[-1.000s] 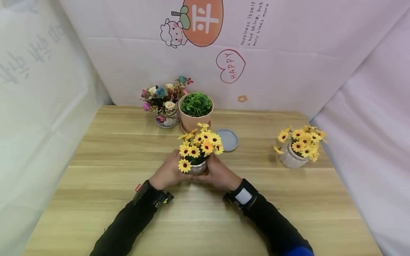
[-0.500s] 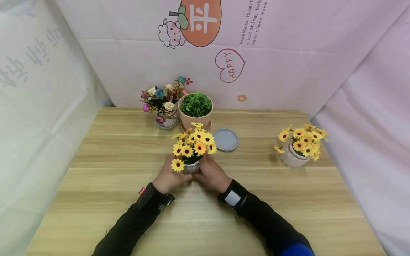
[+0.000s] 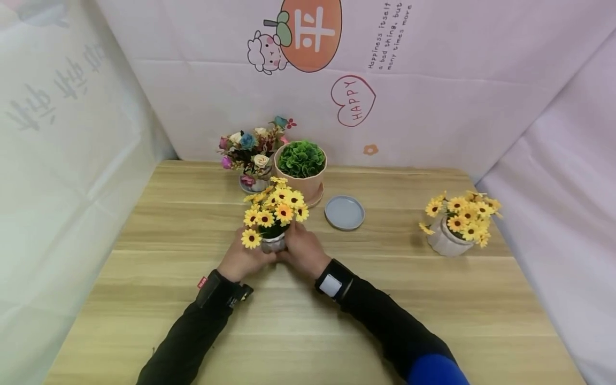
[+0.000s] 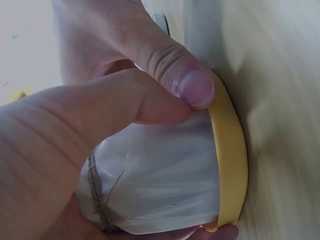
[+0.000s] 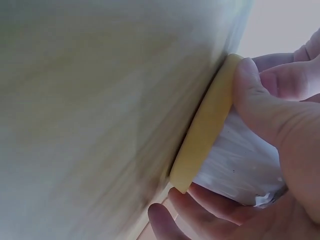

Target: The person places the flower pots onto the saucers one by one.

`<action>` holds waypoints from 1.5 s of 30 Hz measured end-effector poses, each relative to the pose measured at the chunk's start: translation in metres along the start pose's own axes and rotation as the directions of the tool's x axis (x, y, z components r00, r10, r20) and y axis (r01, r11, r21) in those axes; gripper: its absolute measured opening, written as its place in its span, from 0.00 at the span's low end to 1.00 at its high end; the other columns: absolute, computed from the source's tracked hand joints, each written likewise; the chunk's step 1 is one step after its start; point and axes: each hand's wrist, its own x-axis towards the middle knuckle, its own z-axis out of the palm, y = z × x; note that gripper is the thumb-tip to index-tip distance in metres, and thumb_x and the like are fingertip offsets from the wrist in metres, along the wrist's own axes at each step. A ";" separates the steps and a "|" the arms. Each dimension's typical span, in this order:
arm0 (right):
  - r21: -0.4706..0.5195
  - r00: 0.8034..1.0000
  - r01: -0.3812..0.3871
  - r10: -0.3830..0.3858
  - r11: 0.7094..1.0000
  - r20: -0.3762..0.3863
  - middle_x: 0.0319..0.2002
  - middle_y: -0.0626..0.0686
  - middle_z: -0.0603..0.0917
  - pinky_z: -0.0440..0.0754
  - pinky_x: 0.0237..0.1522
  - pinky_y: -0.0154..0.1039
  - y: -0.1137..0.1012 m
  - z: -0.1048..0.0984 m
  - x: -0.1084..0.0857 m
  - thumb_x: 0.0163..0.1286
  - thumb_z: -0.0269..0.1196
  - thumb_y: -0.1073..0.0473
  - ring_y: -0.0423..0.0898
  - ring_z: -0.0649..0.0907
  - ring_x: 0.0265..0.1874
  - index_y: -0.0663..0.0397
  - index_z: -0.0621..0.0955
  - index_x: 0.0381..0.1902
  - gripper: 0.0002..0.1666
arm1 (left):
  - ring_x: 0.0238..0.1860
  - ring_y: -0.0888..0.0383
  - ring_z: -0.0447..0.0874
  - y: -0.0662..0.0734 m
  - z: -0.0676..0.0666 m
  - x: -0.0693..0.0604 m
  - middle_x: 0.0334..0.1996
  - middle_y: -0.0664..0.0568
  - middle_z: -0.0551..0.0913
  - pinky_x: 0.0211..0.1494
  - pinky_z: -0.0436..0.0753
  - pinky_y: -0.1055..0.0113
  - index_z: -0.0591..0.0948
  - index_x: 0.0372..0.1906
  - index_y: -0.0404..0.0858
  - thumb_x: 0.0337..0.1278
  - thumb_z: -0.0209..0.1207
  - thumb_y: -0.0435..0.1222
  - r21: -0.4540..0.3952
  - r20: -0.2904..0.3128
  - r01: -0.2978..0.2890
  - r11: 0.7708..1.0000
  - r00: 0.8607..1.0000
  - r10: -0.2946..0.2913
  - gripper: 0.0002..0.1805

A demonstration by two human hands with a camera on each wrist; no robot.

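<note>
Both hands hold a small whitish pot [image 3: 273, 244] of yellow daisy-like flowers [image 3: 276, 209] in the head view. My left hand [image 3: 244, 259] grips its left side, and my right hand [image 3: 305, 250] its right side. Under the pot is a yellow saucer [image 4: 232, 155], with twine [image 4: 96, 192] around the pot's wall in the left wrist view. Both thumbs meet at the near side; the right thumb presses on the saucer [image 5: 205, 127] in the right wrist view, fingertips at its far edge. The saucer is at or just above the wooden table [image 3: 298, 326]; exact contact is hard to tell.
Behind the hands stand a pink pot [image 3: 300, 184] of green leaves on a saucer and a pot of mixed roses [image 3: 252, 155]. A grey-blue saucer [image 3: 344, 213] lies right of them. Another yellow-flowered pot [image 3: 449, 240] stands at the right. White cloth [image 3: 423, 117] hangs behind.
Both hands have moved left with the flower pot and its yellow saucer, slightly farther back. The pot now stands farther from the grey-blue saucer. The head view has shifted a little.
</note>
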 end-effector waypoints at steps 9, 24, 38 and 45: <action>-0.093 0.998 -0.020 0.026 0.995 0.063 0.71 0.73 0.73 0.88 0.55 0.52 -0.010 0.002 0.019 0.66 0.75 0.42 0.61 0.83 0.61 0.84 0.53 0.78 0.67 | 0.75 0.43 0.74 -0.009 -0.012 0.007 0.72 0.41 0.77 0.80 0.71 0.48 0.68 0.77 0.37 0.41 0.82 0.36 0.074 0.001 0.000 0.997 1.000 0.000 0.54; -0.104 0.996 -0.036 0.045 0.994 0.079 0.76 0.71 0.68 0.87 0.60 0.51 -0.019 0.006 0.048 0.66 0.75 0.40 0.60 0.80 0.68 0.80 0.50 0.80 0.69 | 0.79 0.37 0.66 -0.016 -0.034 0.018 0.79 0.36 0.67 0.82 0.66 0.42 0.60 0.82 0.36 0.47 0.80 0.43 0.203 0.020 0.010 0.979 1.000 -0.015 0.59; -0.108 0.990 -0.047 0.060 0.993 0.124 0.79 0.68 0.66 0.86 0.63 0.48 -0.030 0.012 0.084 0.68 0.74 0.44 0.58 0.79 0.71 0.76 0.49 0.81 0.66 | 0.80 0.35 0.62 -0.029 -0.056 0.030 0.80 0.34 0.63 0.84 0.62 0.42 0.56 0.83 0.34 0.50 0.76 0.40 0.248 0.003 0.012 0.969 1.000 -0.013 0.58; -0.112 0.991 -0.040 0.053 0.993 0.121 0.75 0.65 0.73 0.88 0.59 0.45 -0.036 0.015 0.095 0.65 0.77 0.44 0.55 0.85 0.61 0.75 0.49 0.82 0.69 | 0.80 0.35 0.62 -0.033 -0.065 0.033 0.80 0.34 0.62 0.84 0.62 0.42 0.56 0.84 0.34 0.51 0.76 0.39 0.257 0.002 0.018 0.966 1.000 -0.020 0.58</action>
